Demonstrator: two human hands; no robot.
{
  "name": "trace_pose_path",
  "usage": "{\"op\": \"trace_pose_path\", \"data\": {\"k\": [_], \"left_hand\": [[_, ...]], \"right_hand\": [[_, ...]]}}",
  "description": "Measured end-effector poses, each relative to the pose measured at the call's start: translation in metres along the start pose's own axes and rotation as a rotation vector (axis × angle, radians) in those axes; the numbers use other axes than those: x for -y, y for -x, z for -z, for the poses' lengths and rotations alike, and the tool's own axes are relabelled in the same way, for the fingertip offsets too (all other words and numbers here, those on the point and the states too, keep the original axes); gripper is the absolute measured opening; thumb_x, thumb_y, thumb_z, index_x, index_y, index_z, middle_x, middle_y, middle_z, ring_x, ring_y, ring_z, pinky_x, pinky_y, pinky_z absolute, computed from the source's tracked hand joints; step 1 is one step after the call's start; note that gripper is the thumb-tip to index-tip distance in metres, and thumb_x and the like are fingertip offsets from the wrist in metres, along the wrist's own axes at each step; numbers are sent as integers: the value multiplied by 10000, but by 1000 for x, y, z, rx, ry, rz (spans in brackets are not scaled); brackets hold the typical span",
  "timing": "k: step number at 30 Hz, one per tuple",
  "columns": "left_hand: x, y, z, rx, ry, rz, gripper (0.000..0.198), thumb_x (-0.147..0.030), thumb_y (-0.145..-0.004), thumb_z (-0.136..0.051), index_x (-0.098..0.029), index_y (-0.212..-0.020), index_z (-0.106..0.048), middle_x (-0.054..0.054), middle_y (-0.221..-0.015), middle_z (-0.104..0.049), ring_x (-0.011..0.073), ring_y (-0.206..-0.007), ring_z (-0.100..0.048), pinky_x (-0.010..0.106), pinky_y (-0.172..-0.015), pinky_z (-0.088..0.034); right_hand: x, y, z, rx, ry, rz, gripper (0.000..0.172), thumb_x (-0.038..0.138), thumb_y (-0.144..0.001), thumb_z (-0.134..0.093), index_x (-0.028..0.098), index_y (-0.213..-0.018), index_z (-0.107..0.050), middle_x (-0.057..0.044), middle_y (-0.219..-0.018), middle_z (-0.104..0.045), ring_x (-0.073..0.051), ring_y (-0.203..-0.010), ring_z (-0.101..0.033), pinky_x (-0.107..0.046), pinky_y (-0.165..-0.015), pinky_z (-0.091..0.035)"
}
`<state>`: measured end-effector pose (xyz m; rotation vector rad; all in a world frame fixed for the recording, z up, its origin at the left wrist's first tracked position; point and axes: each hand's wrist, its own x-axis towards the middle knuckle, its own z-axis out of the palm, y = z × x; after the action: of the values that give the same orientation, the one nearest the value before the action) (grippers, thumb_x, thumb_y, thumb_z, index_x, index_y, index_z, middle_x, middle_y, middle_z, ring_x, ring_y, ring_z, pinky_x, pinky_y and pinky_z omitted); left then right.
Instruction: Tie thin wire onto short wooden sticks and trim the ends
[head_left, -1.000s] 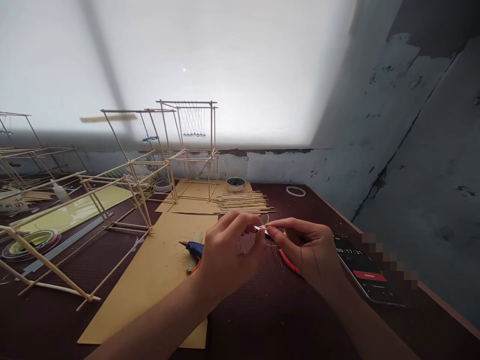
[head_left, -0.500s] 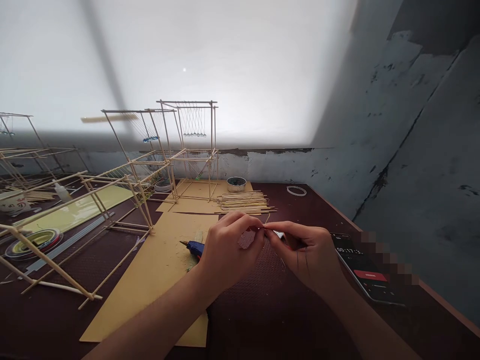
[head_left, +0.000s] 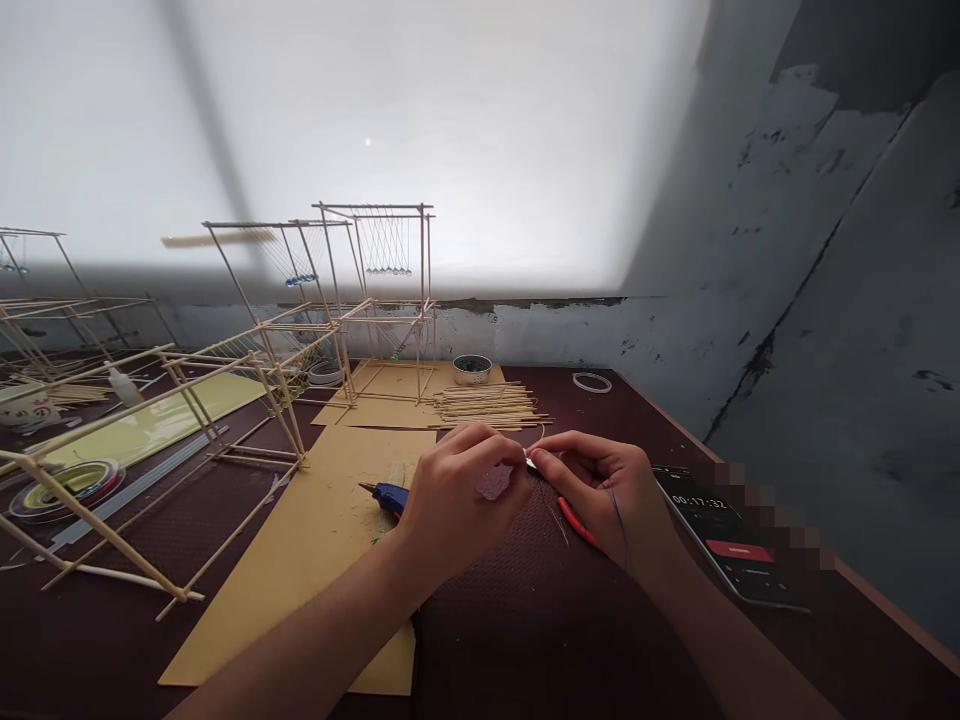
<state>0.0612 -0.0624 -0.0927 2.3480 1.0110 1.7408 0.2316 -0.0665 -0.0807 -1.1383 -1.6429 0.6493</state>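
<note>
In front of me my left hand (head_left: 469,495) pinches thumb and forefinger together; whatever small thing is between them is too small to name. Close against those fingertips, my right hand (head_left: 611,485) is closed in a pinch too, with a thin thread (head_left: 616,508) looped across it. Fine strands (head_left: 559,520) hang below the fingers. Under the right hand lies a red-handled tool (head_left: 576,520), its other end partly hidden. A blue glue gun (head_left: 390,497) rests beside my left wrist, partly covered by it.
Stick frames (head_left: 375,207) with hanging beads stand left and behind. Thin wooden sticks (head_left: 487,403) lie beyond my hands, near a round tin (head_left: 472,370) and a white ring (head_left: 592,382). A phone (head_left: 731,540) lies right. Yellow board (head_left: 300,610) is under the glue gun.
My right hand has shifted slightly and its fingers have curled in more, baring more of the red-handled tool. The left hand has hardly moved.
</note>
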Motion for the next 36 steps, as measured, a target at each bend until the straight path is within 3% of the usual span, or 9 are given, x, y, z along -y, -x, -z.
{"op": "trace_pose_path", "data": {"k": [12, 19, 23, 36], "left_hand": [[-1, 3, 0, 13, 8, 56, 98, -131, -810, -692, -205, -847, -641, -8, -815, -651, 114, -763, -608, 244, -716, -501], [1, 5, -3, -31, 28, 14, 75, -146, -859, -687, -213, -879, -660, -15, -824, -664, 96, -767, -619, 221, -733, -503], [1, 3, -4, -62, 16, -5, 64, -151, -877, -671, -209, -851, -659, -9, -803, -657, 100, -748, -619, 225, -713, -502], [-3, 2, -1, -42, 49, 13, 71, -140, -886, -653, -209, -874, -663, 4, -813, -663, 107, -749, -617, 241, -717, -518]], "right_hand": [[6, 0, -1, -56, -113, -97, 252, 413, -808, -708, 165, -771, -732, 57, -530, -304, -90, -509, -253, -233, -445, -211], [4, -1, -3, -50, -178, -140, 255, 416, -789, -724, 163, -762, -739, 37, -555, -393, -88, -526, -279, -233, -455, -220], [0, 0, -4, -48, -156, -150, 271, 430, -788, -719, 161, -773, -742, 37, -554, -372, -95, -541, -270, -240, -467, -215], [8, 1, -5, -19, -260, -193, 249, 411, -772, -746, 163, -761, -736, 39, -550, -414, -79, -502, -286, -226, -428, -218]]}}
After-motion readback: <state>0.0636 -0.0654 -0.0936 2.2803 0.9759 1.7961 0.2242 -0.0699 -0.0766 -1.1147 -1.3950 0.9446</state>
